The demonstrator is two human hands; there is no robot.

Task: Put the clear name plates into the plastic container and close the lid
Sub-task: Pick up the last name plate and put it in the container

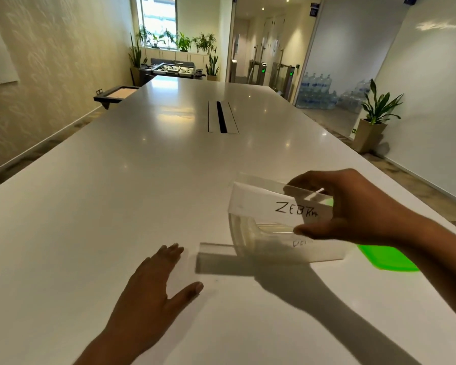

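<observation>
1. Right hand (pixel 353 206) closed in a pinch on a clear name plate (pixel 269 206), thumb under its lower edge, fingers over the top; plate held off the tabletop, tilted, its white card marked "ZEBRA".
2. Directly below that plate, a clear plastic container (pixel 250 235), open, only its curved near wall plainly readable; contents hard to tell through the glare, though a few faint letters show just under the thumb.
3. Lying on the tabletop in front of the container and touching or nearly touching it, a second clear name plate (pixel 221 255), long side toward the near edge.
4. Left hand (pixel 153 288) spread flat and empty, palm down, fingertips just beside the left end of that lying plate, gripping nothing.
5. Green lid (pixel 387 259) flat on the tabletop near the right edge, partly hidden behind the right forearm, off the container.
6. Progress, as a judgement: early to middle. One plate in hand above the container and not yet released, at least one more outside it, lid not yet on. Impossible to say whether any plate already sits inside.
7. Room to move: white tabletop (pixel 116 206) bare and wide to the left and toward the far end, with only a cable slot (pixel 221 117) well away. Tightest on the right, where lid, forearm and table edge crowd together; risk of nudging the lid toward that edge when reaching for it.
</observation>
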